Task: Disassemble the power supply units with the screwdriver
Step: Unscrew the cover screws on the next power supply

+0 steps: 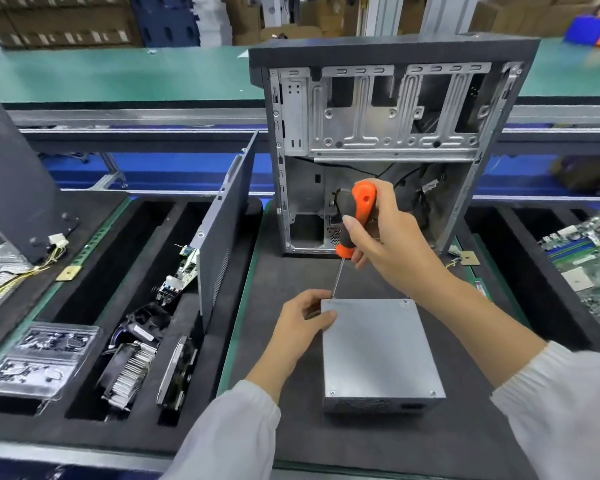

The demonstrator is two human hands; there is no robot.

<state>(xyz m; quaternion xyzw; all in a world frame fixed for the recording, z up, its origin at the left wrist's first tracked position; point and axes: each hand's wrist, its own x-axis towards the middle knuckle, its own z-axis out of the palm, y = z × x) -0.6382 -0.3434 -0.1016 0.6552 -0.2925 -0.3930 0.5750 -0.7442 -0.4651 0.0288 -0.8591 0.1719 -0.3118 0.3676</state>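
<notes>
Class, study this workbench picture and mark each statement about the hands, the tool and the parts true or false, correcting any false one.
1. The right hand holds the screwdriver by its orange and black handle. True.
2. The screwdriver's tip sits at the near right corner of the power supply unit. False: it sits at the far left corner.
3. The left hand grips the unit's far left corner. True.
4. The computer case behind the unit lies flat with its side panel on. False: it stands upright and open.
5. A heatsink cooler lies in the foam tray to the left. True.
</notes>
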